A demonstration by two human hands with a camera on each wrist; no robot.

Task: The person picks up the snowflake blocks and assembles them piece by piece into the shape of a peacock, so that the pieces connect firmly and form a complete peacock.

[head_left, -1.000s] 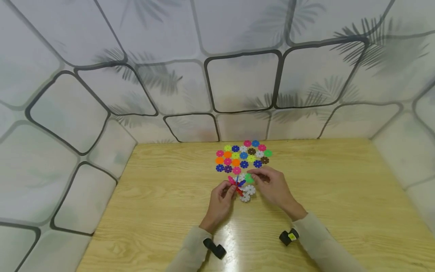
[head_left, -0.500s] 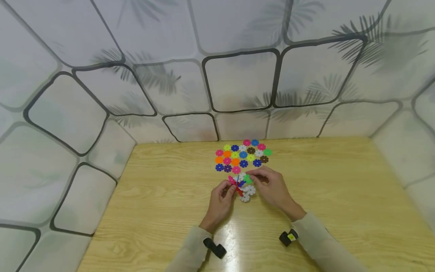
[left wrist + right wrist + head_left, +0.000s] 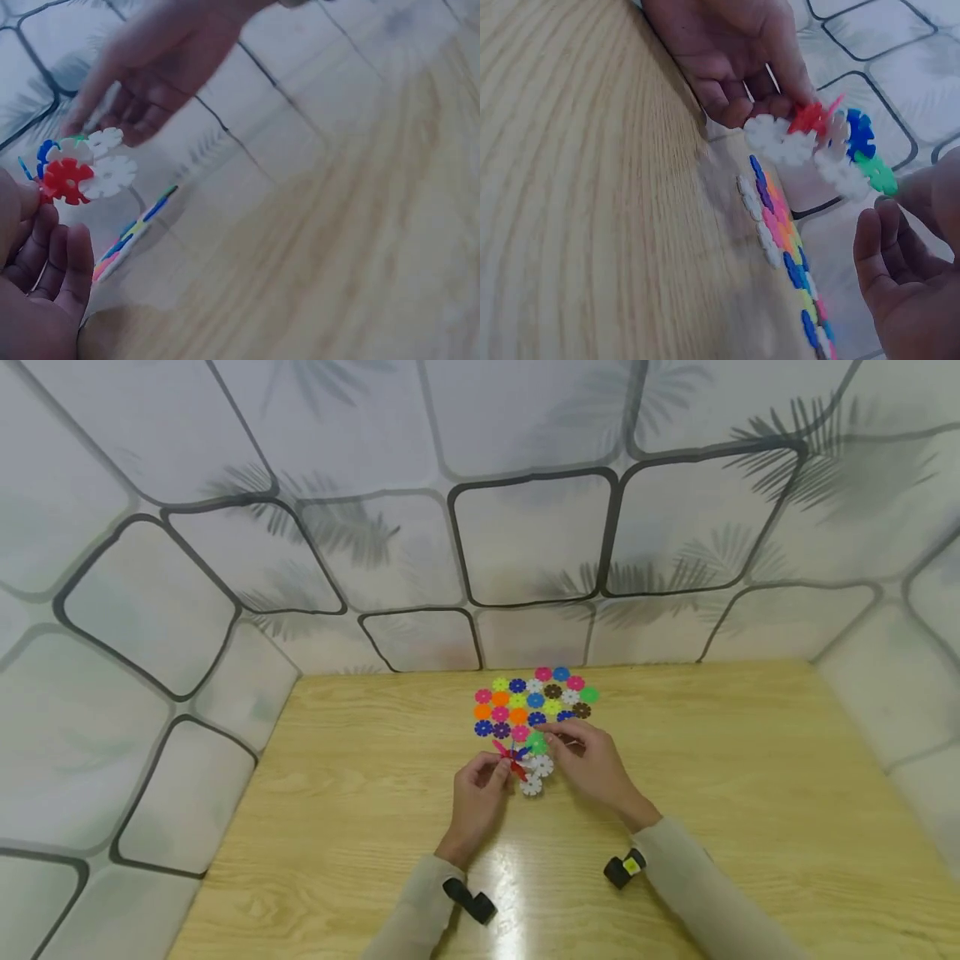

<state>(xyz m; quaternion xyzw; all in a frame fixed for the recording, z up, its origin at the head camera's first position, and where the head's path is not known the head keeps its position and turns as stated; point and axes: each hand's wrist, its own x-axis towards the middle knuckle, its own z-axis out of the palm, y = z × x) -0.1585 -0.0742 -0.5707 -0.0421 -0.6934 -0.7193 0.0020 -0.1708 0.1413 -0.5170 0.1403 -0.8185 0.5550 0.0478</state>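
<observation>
Between thumb and fingers my left hand [image 3: 477, 797] pinches a small joined cluster of notched snowflake discs, by its red and pink side. The cluster has a red disc [image 3: 67, 180], white discs [image 3: 542, 766] and a blue disc [image 3: 861, 135]. A green snowflake disc [image 3: 877, 174] sits at the cluster's right edge, touching the blue one in the right wrist view. My right hand [image 3: 597, 768] pinches that green disc with thumb and index finger. How deep the green disc's slot is engaged cannot be told. The cluster is held above the table.
Beyond the hands, rows of loose snowflake discs [image 3: 518, 716] in many colours lie flat on the wooden table [image 3: 337, 793]. Two white discs [image 3: 767, 244] lie beside them in the right wrist view. A patterned wall [image 3: 536, 543] rises at the table's back edge.
Both hands have shifted slightly left and away from the body, carrying the cluster and green disc together. The right hand now covers part of the loose rows' near edge.
</observation>
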